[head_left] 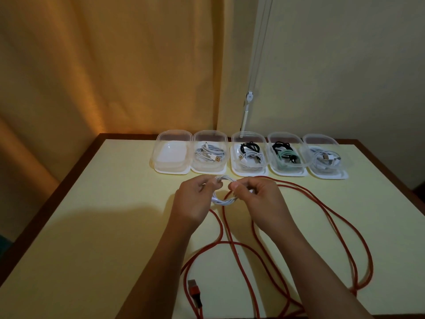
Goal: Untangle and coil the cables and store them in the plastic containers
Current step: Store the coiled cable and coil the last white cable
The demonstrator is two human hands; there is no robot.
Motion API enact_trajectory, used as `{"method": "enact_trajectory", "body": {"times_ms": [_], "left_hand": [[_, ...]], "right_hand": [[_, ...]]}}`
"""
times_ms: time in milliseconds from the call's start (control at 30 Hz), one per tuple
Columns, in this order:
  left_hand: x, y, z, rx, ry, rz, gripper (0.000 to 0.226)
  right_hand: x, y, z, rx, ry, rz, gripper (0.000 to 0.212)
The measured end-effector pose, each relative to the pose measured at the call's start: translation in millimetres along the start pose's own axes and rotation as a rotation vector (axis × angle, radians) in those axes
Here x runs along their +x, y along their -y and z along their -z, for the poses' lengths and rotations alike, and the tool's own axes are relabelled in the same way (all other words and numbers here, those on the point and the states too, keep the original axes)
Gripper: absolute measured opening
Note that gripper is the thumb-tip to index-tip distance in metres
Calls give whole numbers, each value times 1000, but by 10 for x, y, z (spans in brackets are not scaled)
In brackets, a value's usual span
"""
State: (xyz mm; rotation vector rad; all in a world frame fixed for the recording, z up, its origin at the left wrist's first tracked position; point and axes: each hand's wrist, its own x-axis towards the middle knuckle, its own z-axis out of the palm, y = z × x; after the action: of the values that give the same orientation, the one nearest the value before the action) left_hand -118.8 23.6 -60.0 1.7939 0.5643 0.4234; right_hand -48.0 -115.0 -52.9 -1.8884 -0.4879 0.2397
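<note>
A small white cable coil point(224, 200) is held above the table between both hands. My left hand point(194, 199) grips its left side, and my right hand point(255, 199) pinches its right side with thumb and fingers. A long red braided cable point(345, 224) lies in loose loops across the table, its plug point(194, 290) near the front edge. Several clear plastic containers stand in a row at the back. The leftmost container point(173, 134) holds no cable. The others hold coiled cables: white point(209, 153), black and white point(249, 155), black and mint point(285, 155), white point(325, 158).
The pale yellow table point(103, 226) has a dark wooden rim. A curtain hangs behind on the left, and a wall with a thin white conduit point(247, 111) rises behind the containers. The red cable's loops pass under my forearms.
</note>
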Motion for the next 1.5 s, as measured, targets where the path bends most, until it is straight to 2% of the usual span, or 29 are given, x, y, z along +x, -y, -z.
{"method": "enact_trajectory", "body": {"times_ms": [100, 200, 300, 433, 500, 567, 667, 733, 933, 1100, 1267, 1333, 1400, 1500], "left_hand": [[-1, 20, 8, 165, 8, -126, 33], [26, 73, 45, 203, 97, -155, 32], [39, 100, 106, 142, 192, -141, 25], [59, 127, 147, 98, 224, -127, 16], [42, 115, 149, -17, 278, -110, 12], [11, 100, 127, -167, 329, -80, 18], [5, 84, 84, -360, 299, -12, 25], [25, 77, 63, -387, 245, 5, 24], [7, 78, 51, -289, 201, -31, 19], [-18, 21, 26, -296, 207, 48, 18], [-21, -8, 45, -55, 211, 1, 19], [-39, -14, 49, -56, 232, 22, 21], [-43, -7, 40, -167, 265, 90, 24], [-33, -2, -10, -338, 280, 184, 27]], "right_hand": [[5, 0, 21, -1, -21, -14, 20], [-7, 7, 49, 80, -14, -37, 19], [-15, 20, 90, 161, -13, -54, 17], [-9, 35, 95, 193, -26, -67, 15], [-10, 51, 89, 226, -35, -67, 16], [-10, 65, 89, 250, -44, -70, 15], [6, 53, 88, 209, -73, -78, 16], [12, 52, 80, 150, -76, -71, 16], [1, 110, 105, 152, -43, -70, 19], [-32, 140, 151, 190, 47, -69, 17], [-61, 124, 143, 5, 181, -85, 28], [-62, 113, 140, -23, 195, -105, 28], [-54, 97, 139, -15, 153, -111, 28], [-25, 50, 114, -3, 6, -113, 29]]}}
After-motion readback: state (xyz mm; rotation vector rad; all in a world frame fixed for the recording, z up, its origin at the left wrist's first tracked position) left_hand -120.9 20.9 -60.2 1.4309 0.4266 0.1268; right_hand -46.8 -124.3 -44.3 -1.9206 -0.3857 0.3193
